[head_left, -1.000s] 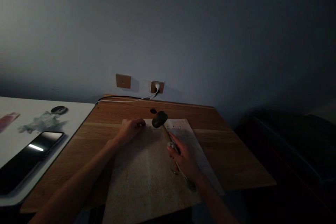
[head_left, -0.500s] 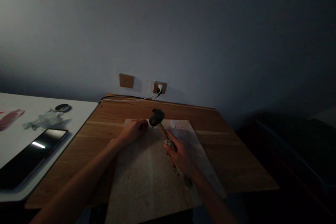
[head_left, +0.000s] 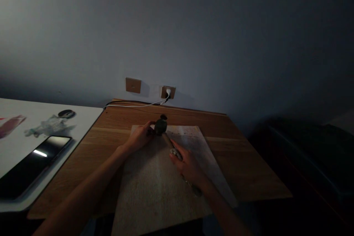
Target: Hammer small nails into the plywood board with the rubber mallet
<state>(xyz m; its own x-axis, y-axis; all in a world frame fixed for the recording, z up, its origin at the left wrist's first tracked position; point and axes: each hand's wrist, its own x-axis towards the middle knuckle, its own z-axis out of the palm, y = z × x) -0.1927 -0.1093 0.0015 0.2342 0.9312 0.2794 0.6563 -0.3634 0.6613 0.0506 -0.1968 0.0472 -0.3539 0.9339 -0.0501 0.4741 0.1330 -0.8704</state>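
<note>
My right hand is closed round the wooden handle of a hammer, whose dark head is down near the far left corner of a pale board. My left hand rests on that corner of the board. Its fingers are pinched together right beside the hammer head, on something too small to make out. The board lies on a wooden table.
A white surface to the left carries a dark tablet, a round dark object and other small items. On the wall behind are a switch plate and a socket with a white cable plugged in. Dark furniture stands at the right.
The hammer head has come down and to the left, from above the board to right beside my left fingers. My left hand has stayed at the board's corner.
</note>
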